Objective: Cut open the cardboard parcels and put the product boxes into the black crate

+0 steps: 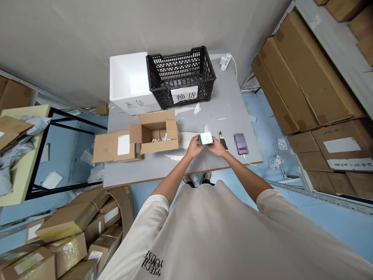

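A small box (206, 138) with a white top and green side is held between my two hands, over the front part of the table. My left hand (194, 146) grips its left end, and the fingers of my right hand (217, 147) close on its right end. Just right of my right hand lies a black and yellow utility knife (223, 141). Left of my hands stands an open cardboard box (159, 147), with smaller brown boxes and white paper scraps inside.
Behind are a white foam bin (128, 79) and a black plastic crate (183, 83). A blurred-out phone (240, 143) on a cable lies right, a power strip (225, 62) at the back. Another cardboard box (107, 148) stands left. Cartons (309, 70) fill the right shelf; more boxes (72, 217) are heaped lower left.
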Motion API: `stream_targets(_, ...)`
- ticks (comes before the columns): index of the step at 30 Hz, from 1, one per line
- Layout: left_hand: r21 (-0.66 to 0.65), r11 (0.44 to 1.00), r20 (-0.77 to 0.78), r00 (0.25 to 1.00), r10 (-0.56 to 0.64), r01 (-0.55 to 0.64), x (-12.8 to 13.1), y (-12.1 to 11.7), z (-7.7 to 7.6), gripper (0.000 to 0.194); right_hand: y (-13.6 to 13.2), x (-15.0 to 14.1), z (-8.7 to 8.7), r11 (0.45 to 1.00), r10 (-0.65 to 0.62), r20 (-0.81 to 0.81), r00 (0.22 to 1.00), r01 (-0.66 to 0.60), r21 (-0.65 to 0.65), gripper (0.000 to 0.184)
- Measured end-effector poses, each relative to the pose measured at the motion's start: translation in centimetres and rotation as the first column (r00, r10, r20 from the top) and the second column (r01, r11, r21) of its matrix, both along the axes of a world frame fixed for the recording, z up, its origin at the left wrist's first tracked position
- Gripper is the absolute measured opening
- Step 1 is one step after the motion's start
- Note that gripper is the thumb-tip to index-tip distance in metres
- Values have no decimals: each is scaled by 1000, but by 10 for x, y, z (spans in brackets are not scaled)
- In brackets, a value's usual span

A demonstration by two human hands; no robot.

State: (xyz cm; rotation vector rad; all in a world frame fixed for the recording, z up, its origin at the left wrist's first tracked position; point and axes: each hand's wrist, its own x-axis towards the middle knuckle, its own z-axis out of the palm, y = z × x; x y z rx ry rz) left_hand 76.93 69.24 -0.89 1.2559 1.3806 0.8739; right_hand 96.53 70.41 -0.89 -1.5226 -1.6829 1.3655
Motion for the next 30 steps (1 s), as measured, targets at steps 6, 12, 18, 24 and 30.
stream_targets(6, 21, 1000, 79, 997, 10, -12, -2, 2, -14, 96, -1, 9, 14, 995, 73, -15, 997, -74, -65, 93)
stream_targets(12, 130, 992, -121, 993, 10, 6, -5, 7, -12, 81, 10, 1, 39, 991, 99, 299, 949, -120, 54, 74)
stream_targets(18, 165, 986, -204, 978, 47, -13, -3, 5, -12, 94, 17, -10, 47, 989, 50, 546, 836, -117, 89, 43)
stream_targets(24, 183, 976, -198, 977, -82, 119, -12, 13, -4, 81, 18, -2, 56, 929, 83, 577, 813, -272, 250, 44)
stream_targets(30, 137, 983, -205, 974, -94, 124, -14, 10, 10, 94, 22, 4, 62, 784, 265, 557, 787, -512, 350, 49)
